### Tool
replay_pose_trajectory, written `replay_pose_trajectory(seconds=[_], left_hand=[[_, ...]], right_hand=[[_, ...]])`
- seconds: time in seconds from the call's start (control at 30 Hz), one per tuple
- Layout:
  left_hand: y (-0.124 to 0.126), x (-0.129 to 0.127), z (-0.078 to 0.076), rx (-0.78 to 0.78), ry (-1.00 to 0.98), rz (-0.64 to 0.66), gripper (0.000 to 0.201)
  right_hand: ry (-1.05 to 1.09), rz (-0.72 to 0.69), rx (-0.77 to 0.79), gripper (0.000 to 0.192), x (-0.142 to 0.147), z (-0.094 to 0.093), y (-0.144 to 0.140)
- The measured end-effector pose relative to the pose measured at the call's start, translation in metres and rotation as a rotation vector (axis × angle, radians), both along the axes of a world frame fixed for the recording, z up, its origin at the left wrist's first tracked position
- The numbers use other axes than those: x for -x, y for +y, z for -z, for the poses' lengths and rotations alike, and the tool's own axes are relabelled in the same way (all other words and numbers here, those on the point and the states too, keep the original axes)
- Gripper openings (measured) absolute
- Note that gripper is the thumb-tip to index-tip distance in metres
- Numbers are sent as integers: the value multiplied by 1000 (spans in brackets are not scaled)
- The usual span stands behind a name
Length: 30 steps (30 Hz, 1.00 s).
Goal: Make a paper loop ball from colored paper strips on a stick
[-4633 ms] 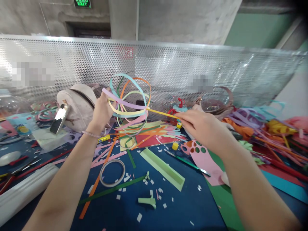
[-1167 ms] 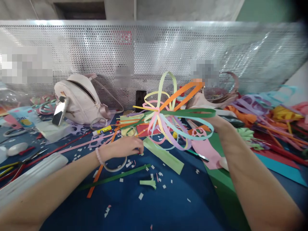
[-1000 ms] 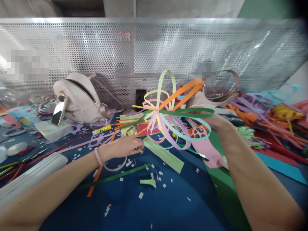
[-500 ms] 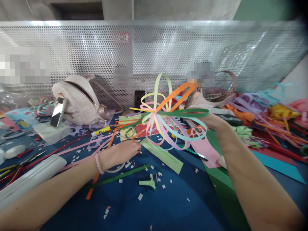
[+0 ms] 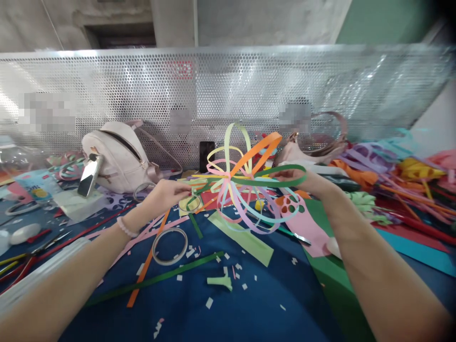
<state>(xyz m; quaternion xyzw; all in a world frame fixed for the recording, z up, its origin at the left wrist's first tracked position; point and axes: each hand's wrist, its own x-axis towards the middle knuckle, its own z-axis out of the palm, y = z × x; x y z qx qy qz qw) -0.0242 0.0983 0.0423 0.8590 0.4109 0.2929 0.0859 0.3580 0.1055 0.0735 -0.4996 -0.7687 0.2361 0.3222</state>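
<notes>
The left hand (image 5: 164, 194), low over the tape ring (image 5: 170, 245) half a second ago, is now lifted and brought in at 9 o'clock of the paper-strip ball (image 5: 247, 178); its fingertips are pinched narrowly on a small pale green scrap at the ball's hub. The ball is held off the table, at 12 o'clock of the view's centre, by the right hand (image 5: 302, 179), closed on the dark green loop at the ball's 3 o'clock side. A piece appears to be brought to the hub for joining. The tape ring is left flat on the blue table (image 5: 249, 313). At 10 o'clock a pale backpack (image 5: 114, 156) is leaned against the perforated metal screen (image 5: 228, 90); a light green strip (image 5: 242, 237) and the pink cut-out sheet (image 5: 302, 228) are spread beneath the ball, with loose strips crowding the space below it.
</notes>
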Motion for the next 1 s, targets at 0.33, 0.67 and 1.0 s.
replay_pose_trajectory(seconds=[0.33, 0.67, 1.0], left_hand=[[-16, 6, -27, -52, -158, -155, 20], [-19, 1, -26, -67, -273, -109, 19], [-48, -19, -30, -11, -492, 146, 12]], right_hand=[[14, -18, 6, 23, 5, -5, -4], [71, -55, -26, 30, 1, 0, 5], [-62, -85, 59, 43, 1, 16, 13]])
